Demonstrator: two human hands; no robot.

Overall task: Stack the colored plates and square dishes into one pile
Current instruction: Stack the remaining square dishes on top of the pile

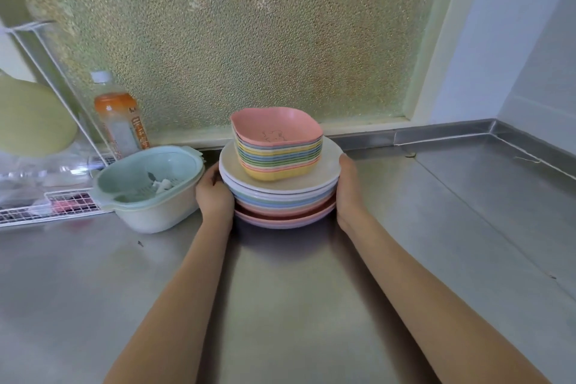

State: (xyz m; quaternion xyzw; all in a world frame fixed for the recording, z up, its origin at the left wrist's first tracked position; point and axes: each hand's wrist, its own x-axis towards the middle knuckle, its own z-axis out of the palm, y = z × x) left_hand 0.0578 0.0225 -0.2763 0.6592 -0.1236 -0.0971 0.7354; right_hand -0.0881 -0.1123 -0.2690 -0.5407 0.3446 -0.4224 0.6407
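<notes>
Nearest the camera, two bare forearms are reaching up from six o'clock across the steel counter point(280, 290) toward the middle of the view. The left hand point(214, 196) is pressing against the nine o'clock side of the round plates point(280, 193), fingers curled round the rims, thumb up near the top plate's edge. The right hand point(349, 187) is cupping the three o'clock side, its palm lying flat against the rims; how its fingers are lying behind the pile cannot be told.

The plates are sitting on the counter as one pile: pink at the bottom, then reddish, blue and green, with cream ones on top. Nested on the top plate, slightly toward twelve o'clock, the square dishes point(277, 146) are standing as a second tier, yellow at the base and pink uppermost.

By my reading the stacking is done or nearly so, and the hands are steadying or squaring the pile. Any next move calls for even pressure from both sides, since the tall nest of dishes could slide if the plates tip.

At nine o'clock, just beside the left hand, a pale green colander bowl point(149, 187) is sitting. Behind it, at ten o'clock, an orange-capped drink bottle point(120, 121) is standing by a white wire rack point(50, 206). A frosted window point(249, 40) is filling the far wall.
</notes>
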